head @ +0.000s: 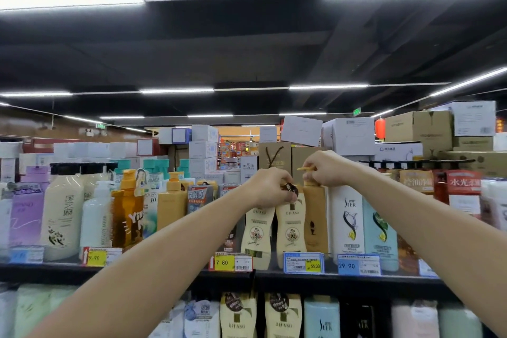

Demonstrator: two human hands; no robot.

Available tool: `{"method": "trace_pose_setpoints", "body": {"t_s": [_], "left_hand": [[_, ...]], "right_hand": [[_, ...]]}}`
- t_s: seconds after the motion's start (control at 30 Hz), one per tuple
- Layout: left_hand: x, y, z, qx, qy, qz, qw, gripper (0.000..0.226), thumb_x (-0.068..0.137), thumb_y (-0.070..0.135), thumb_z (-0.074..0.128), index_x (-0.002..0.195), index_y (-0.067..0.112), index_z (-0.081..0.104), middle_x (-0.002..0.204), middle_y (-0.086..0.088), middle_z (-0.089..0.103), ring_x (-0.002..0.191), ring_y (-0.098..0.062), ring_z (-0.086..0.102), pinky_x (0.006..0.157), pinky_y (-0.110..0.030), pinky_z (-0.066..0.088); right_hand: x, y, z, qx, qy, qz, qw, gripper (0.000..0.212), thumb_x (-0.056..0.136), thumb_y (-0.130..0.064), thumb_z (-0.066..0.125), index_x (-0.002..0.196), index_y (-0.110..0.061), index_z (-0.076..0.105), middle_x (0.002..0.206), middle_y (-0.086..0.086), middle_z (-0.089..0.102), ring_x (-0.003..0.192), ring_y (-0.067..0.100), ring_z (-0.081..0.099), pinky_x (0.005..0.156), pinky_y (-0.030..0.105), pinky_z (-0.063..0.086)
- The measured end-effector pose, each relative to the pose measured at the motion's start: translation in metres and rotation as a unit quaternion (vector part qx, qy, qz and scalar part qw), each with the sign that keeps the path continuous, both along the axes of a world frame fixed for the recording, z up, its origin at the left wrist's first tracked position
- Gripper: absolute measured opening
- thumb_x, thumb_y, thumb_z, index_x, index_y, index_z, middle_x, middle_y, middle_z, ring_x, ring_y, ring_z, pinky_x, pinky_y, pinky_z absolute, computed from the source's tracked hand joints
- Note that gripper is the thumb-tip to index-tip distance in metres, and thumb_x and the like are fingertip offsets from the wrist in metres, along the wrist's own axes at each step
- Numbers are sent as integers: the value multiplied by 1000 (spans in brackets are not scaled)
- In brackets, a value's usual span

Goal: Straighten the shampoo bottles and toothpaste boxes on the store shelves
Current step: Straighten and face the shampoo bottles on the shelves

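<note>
Two bottles at the centre of the frame, on the upper shelf [269, 275], seem mid-straightening: the left hand [270, 186] curls round the cream bottle [290, 230] at its tagged neck, while the right hand [326, 169] pinches the amber bottle [315, 217] by its pump.

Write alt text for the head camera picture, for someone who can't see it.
The left hand grips the top of a cream shampoo bottle on a crowded store shelf, while the right hand pinches the pump of the amber bottle beside it.
</note>
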State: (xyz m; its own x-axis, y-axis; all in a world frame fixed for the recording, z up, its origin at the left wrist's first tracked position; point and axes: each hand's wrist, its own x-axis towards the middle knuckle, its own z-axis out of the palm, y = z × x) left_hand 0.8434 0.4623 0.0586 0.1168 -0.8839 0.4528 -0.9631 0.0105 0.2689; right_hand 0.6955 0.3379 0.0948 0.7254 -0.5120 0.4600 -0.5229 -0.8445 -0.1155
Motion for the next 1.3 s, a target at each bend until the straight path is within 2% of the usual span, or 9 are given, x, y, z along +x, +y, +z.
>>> {"method": "trace_pose_setpoints", "body": {"t_s": [0.13, 0.3, 0.43, 0.53, 0.7, 0.93, 1.13, 1.2, 1.3], "left_hand": [[3, 6, 4, 17, -8, -4, 1000, 48, 87, 42, 72, 129, 23, 58, 121, 1, 63, 107, -16, 59, 96, -38, 50], [5, 13, 7, 29, -34, -2, 999, 50, 89, 44, 70, 132, 22, 55, 120, 2, 62, 107, -16, 57, 95, -37, 48], [7, 18, 6, 33, -42, -4, 999, 52, 91, 42, 68, 136, 22, 52, 122, 2, 62, 107, -14, 56, 94, -34, 47], [6, 19, 7, 33, -51, -3, 998, 51, 92, 40, 68, 137, 21, 52, 124, 2, 62, 109, -14, 56, 94, -32, 46], [5, 16, 9, 35, -61, -4, 998, 47, 92, 38, 68, 135, 22, 55, 124, 2, 64, 112, -16, 58, 97, -36, 47], [3, 13, 10, 44, -65, -11, 997, 48, 93, 36, 67, 137, 23, 54, 130, -1, 62, 115, -19, 58, 99, -38, 48], [5, 14, 10, 40, -81, -1, 996, 46, 92, 39, 68, 133, 22, 56, 123, 1, 64, 111, -18, 59, 94, -35, 48], [5, 14, 11, 43, -98, 8, 994, 48, 91, 40, 68, 134, 22, 56, 122, 1, 64, 111, -19, 60, 92, -33, 47], [4, 19, 13, 56, -128, 19, 990, 59, 91, 39, 69, 144, 24, 47, 129, -1, 62, 115, -21, 58, 95, -35, 47]], "right_hand": [[2, 4, 2, -14, 52, -26, 998, 19, 94, -33, 66, 97, -15, 70, 89, 4, 70, 85, 23, 68, 82, 39, 58], [0, 11, 8, -6, 76, -37, 996, 24, 92, -38, 67, 96, -15, 73, 93, 7, 72, 91, 24, 68, 84, 39, 56], [-2, 13, 15, 7, 109, -37, 993, 31, 88, -44, 69, 102, -18, 71, 97, 2, 72, 94, 21, 66, 92, 41, 54], [-4, 15, 13, 1, 118, -22, 993, 32, 86, -40, 73, 112, -24, 64, 99, -8, 67, 94, 14, 63, 94, 36, 52], [-6, 18, 19, 12, 139, -6, 990, 24, 89, -33, 72, 109, -20, 68, 98, -4, 70, 92, 11, 64, 91, 32, 51], [-14, 24, 32, 31, 197, -12, 980, 31, 87, -36, 74, 114, -24, 66, 106, -7, 67, 102, 11, 61, 99, 35, 48], [-15, 29, 35, 28, 192, 5, 981, 56, 88, -43, 70, 139, -28, 52, 133, -9, 54, 125, 14, 50, 110, 39, 41], [-12, 31, 35, 29, 167, 35, 985, 58, 88, -43, 71, 140, -26, 50, 135, -6, 56, 124, 14, 53, 110, 38, 43], [-5, 40, 32, 26, 175, 71, 982, 56, 87, -41, 73, 138, -25, 54, 125, -11, 63, 113, 6, 59, 106, 34, 47]]}}
